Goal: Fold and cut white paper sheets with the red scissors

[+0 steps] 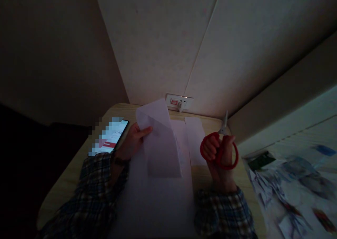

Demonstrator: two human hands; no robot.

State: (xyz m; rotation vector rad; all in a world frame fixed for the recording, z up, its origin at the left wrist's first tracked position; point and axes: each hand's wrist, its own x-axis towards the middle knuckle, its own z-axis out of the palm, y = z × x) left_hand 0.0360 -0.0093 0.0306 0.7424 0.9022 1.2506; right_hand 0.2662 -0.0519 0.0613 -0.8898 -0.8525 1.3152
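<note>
My left hand (134,137) pinches the left edge of a folded white sheet of paper (163,151), thumb on top, holding it tilted up over the table. In my right hand (217,153) are red-handled scissors (233,161), fingers through the loops and blades pointing up, away from the paper. The blades look closed or nearly so. Under the held sheet lies a larger white sheet (158,204). A smaller white piece (195,137) rests on the table between the held sheet and the scissors.
A lit phone (112,137) lies left of my left hand on the wooden table (68,182). Behind the table, a wall socket (179,102) holds a white plug. Lower right, paper scraps (263,188) and plastic bags (302,172) lie beyond the table's edge.
</note>
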